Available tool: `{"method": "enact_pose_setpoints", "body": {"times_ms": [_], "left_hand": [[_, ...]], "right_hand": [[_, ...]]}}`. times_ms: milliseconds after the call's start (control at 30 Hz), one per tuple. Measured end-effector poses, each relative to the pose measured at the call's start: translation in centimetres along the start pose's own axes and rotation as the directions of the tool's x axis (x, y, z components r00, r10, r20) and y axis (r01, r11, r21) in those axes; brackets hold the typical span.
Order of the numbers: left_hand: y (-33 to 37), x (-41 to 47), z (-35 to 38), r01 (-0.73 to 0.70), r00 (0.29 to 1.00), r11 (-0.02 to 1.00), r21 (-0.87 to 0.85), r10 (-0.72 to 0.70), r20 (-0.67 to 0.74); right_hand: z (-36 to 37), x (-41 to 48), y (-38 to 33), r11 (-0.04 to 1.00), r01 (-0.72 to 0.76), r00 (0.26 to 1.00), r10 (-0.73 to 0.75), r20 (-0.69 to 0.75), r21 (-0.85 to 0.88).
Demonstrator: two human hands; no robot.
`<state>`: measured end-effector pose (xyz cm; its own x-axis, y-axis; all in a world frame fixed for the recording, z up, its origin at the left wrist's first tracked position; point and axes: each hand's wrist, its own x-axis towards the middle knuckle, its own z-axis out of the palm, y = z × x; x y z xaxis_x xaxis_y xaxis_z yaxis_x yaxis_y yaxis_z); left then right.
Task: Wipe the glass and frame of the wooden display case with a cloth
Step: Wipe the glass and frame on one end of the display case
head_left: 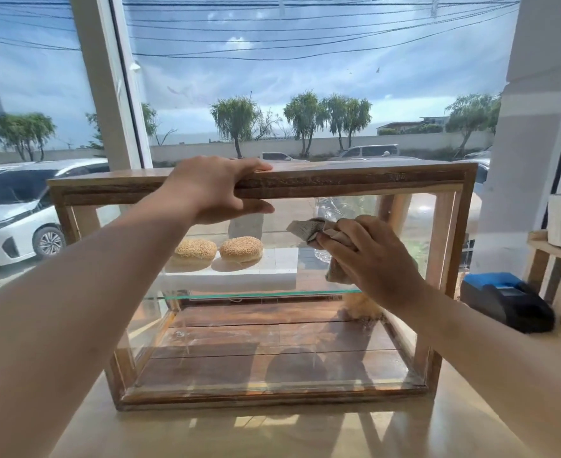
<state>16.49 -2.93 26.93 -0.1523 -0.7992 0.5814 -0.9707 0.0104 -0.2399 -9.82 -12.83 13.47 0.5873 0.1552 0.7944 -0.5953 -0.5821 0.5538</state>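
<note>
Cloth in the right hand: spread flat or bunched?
Bunched. The cloth is wadded under the right hand, folds sticking out past the fingertips, pressed on the display case glass.

1. Visible body parts: two forearms and two hands, entering from the lower left and lower right corners of the head view.
2. Left hand [213,190]: bare. No glove, ring or bracelet shows on the visible side.
3. Right hand [376,256]: bare. No glove or ring shows on the back of the hand.
4. Fingers [256,166]: uncovered; nails short, without visible polish.
5. Left forearm [84,292]: bare along its whole visible length; no sleeve edge, watch or strap.
6. Right forearm [490,352]: bare along its whole visible length; no sleeve edge, watch or strap.
</note>
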Motion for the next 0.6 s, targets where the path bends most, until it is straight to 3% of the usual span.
{"method": "enact_pose_setpoints", "body": {"times_ms": [100,233,333,400,467,600], "left_hand": [[0.0,0.0,0.1,0.015,1.000,1.000,-0.006,-0.015,-0.006],[0.2,0.0,0.1,0.034,0.999,0.999,0.004,-0.034,-0.007],[0.4,0.0,-0.1,0.039,0.999,0.999,0.002,-0.039,-0.006],[0.4,0.0,-0.1,0.042,0.999,0.999,0.000,-0.042,-0.005],[0.5,0.0,-0.2,0.041,0.999,0.999,0.002,-0.041,-0.004],[0.6,0.0,-0.2,0.037,0.999,0.999,0.006,-0.037,0.007]], "right_hand": [[0.8,-3.2,-2.2,0.990,0.135,0.987,-0.137,0.083,0.032],[0.3,-6.0,-4.1,0.953,0.288,0.913,-0.304,0.274,0.098],[-0.4,-3.3,-2.7,0.977,0.207,0.963,-0.214,0.162,0.059],[-0.7,0.5,-0.6,1.000,0.027,1.000,-0.027,0.004,0.016],[-0.8,3.4,1.0,0.996,-0.092,0.990,0.090,-0.104,-0.015],[0.6,2.1,-0.5,0.999,-0.030,0.997,0.029,-0.069,-0.011]]}}
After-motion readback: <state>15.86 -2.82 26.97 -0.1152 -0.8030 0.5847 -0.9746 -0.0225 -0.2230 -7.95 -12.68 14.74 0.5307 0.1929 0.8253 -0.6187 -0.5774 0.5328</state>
